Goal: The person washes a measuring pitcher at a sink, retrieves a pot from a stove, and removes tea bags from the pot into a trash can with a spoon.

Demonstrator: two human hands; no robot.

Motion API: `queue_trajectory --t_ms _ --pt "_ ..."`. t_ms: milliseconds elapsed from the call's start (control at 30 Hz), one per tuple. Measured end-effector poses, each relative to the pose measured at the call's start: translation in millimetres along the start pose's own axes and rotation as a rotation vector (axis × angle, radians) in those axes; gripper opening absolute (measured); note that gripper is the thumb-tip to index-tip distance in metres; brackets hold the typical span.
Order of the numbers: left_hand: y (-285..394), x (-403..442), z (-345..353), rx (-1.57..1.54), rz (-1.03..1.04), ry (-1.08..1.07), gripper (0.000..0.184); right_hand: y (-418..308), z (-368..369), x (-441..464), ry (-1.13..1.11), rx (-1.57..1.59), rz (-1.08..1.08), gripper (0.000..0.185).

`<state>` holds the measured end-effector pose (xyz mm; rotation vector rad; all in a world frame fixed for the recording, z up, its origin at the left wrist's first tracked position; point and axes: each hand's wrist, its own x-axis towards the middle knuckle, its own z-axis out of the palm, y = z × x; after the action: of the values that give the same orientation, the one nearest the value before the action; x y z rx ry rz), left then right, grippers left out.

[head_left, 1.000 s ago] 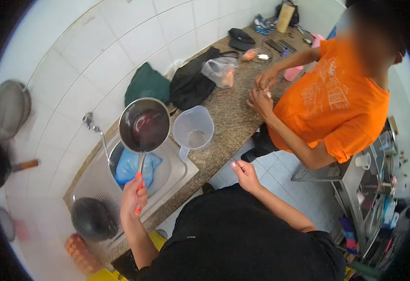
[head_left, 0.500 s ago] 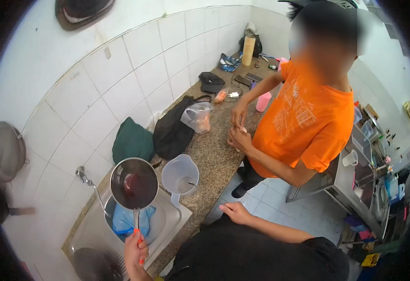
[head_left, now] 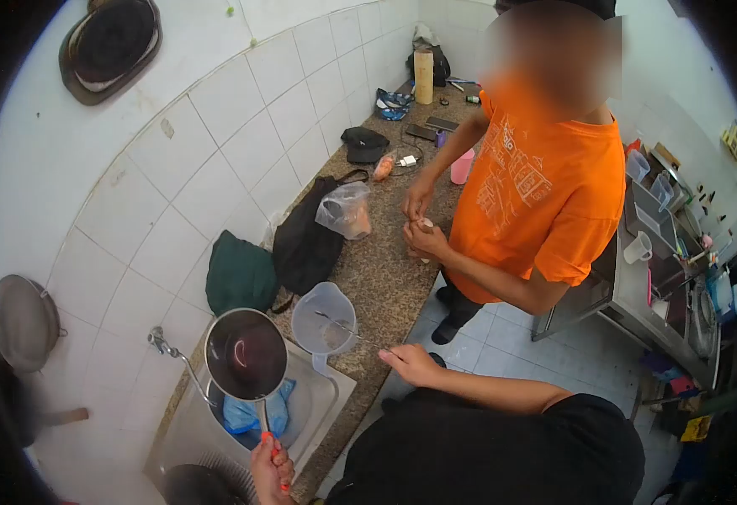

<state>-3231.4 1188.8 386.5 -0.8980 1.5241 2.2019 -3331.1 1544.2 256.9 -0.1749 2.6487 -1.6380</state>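
Observation:
My left hand (head_left: 272, 471) is closed around the red handle of a saucepan (head_left: 246, 358), which it holds over the sink. Dark reddish liquid seems to lie in the bottom of the pan. A clear plastic pitcher (head_left: 303, 318) stands on the counter just right of the pan, its handle toward me. My right hand (head_left: 410, 364) pinches the end of a thin metal utensil (head_left: 358, 336), probably a spoon. Its far end reaches over or into the pitcher; I cannot make out its tip clearly.
A blue plastic bag (head_left: 255, 414) lies in the steel sink (head_left: 332, 399) below the tap (head_left: 162, 341). Green cloth (head_left: 241, 273), a black bag (head_left: 308, 240) and a plastic bag (head_left: 345, 210) line the wall. A person in an orange shirt (head_left: 545, 202) stands across the counter, handling something small.
My right hand has moved left toward the pitcher, and the utensil reaches farther across its mouth. The view has shifted somewhat; my left hand still holds the saucepan over the sink.

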Motion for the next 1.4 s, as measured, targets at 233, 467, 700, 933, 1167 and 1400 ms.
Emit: queue_trajectory --t_ms 233,467,700,933,1167,1400 --pt "-3.7 7.1 -0.3 -0.036 0.016 0.05 0.03 6.1 19.9 -4.6 -0.064 -0.037 0.092 0.053" --pt "3.7 6.9 2.9 -0.011 0.016 0.019 0.028 -4.5 19.6 -12.6 -0.046 -0.037 0.087 0.049" --pt "8.6 5.3 13.8 0.05 0.05 0.023 0.027 14.7 28.7 -16.5 0.057 -0.056 -0.034 0.048" --pt "15.9 1.9 21.9 0.014 0.002 0.006 0.026 -0.4 20.1 -16.0 -0.015 -0.14 0.102 0.047" --pt "10.7 16.2 24.0 0.018 -0.004 -0.005 0.025 8.8 19.4 -15.3 0.07 -0.065 0.086 0.049" --pt "13.4 28.8 39.5 0.071 0.007 0.07 0.027 7.9 13.9 -18.7 0.029 -0.028 0.135 0.048"
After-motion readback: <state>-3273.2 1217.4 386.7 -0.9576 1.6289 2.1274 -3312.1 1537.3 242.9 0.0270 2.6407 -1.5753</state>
